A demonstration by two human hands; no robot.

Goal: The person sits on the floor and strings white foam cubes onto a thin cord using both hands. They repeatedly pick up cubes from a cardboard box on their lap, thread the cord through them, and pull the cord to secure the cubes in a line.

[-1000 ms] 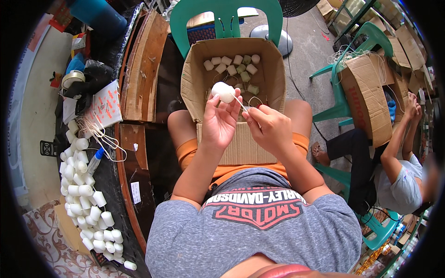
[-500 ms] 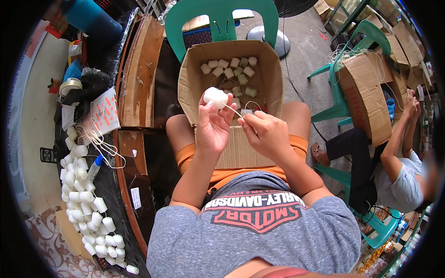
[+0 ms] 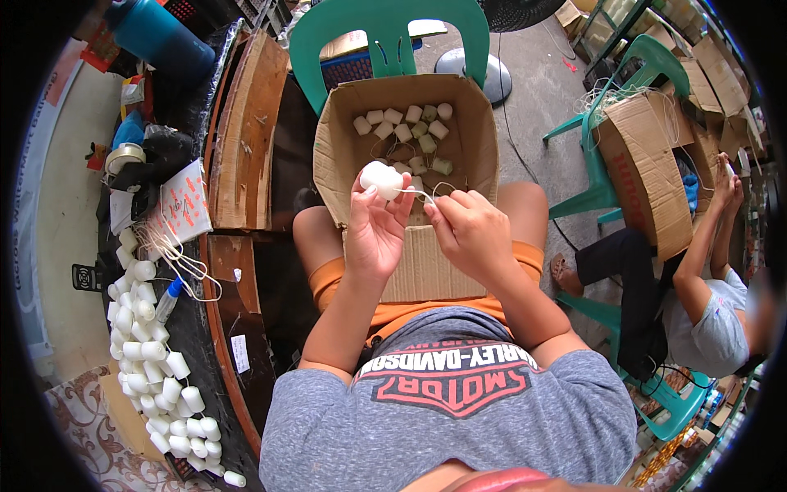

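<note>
Above the cardboard box point(image 3: 328, 156) on the chair before me, my left hand point(image 3: 369, 238) is closed around a smooth white cylinder point(image 3: 380, 178) with rounded edges. A second white piece seems to sit right against it, partly behind my fingers. From there a thin white cord point(image 3: 416, 192) runs to my right hand point(image 3: 469, 234), whose thumb and forefinger pinch it. Several white and pale green cylinders point(image 3: 403, 133) lie in the box, with thin strands among them. More cord loops just beyond my right fingers.
A heap of white cylinders point(image 3: 153, 350) covers the dark bench at left, near a bundle of cord point(image 3: 176, 254) and a blue-capped marker point(image 3: 169, 299). The box rests on a green chair point(image 3: 303, 49). At right a co-worker sits beside another cardboard box point(image 3: 635, 172).
The cord between my hands was nearly straight and now bends near my right fingertips. My right hand has shifted slightly; my left keeps its hold on the white cylinder.
</note>
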